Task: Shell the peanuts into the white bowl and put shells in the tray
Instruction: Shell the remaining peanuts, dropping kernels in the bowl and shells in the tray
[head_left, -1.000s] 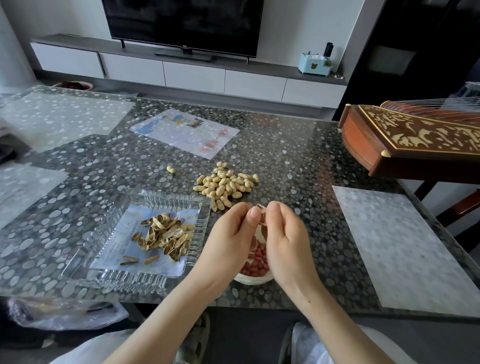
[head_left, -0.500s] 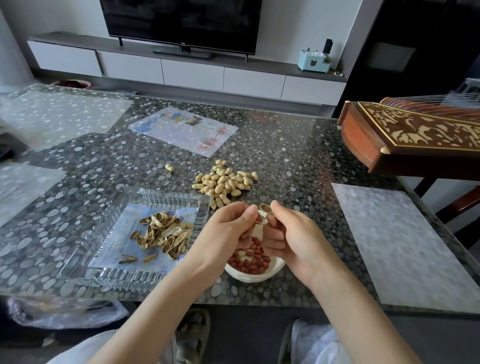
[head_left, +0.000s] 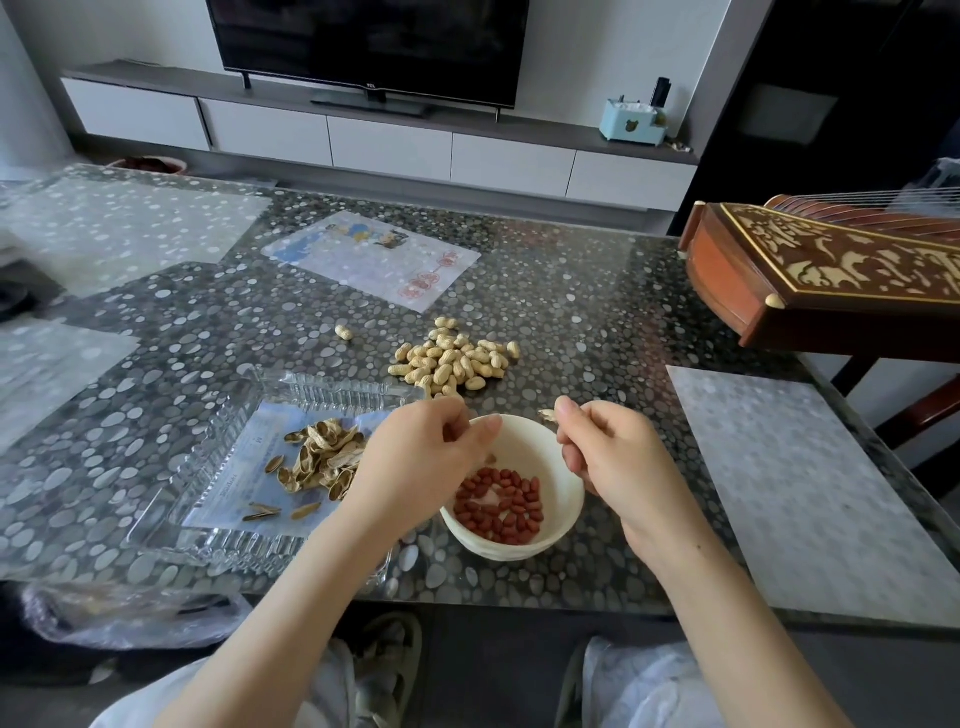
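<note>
- Pebble-patterned bench (head_left: 597, 322) below a television (head_left: 363, 47).
- Right hand (head_left: 613, 457) pinches a shell half (head_left: 548, 414) by the white bowl (head_left: 519, 548), apparently emptied.
- Left hand (head_left: 426, 457) is curled over the bowl; its contents are hidden.
- One tray (head_left: 218, 540) sits left, within reach, holding shells (head_left: 322, 460).
- One stray peanut (head_left: 343, 331), and a far pile (head_left: 452, 361) of roughly forty.
- About thirty kernels (head_left: 498, 504) in the bowl.

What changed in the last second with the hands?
The two hands split the peanut and drew apart: left hand over the left rim of the round white bowl, right hand pinching a tan shell piece. Bowl, clear glass tray and unshelled peanut pile stayed put.
</note>
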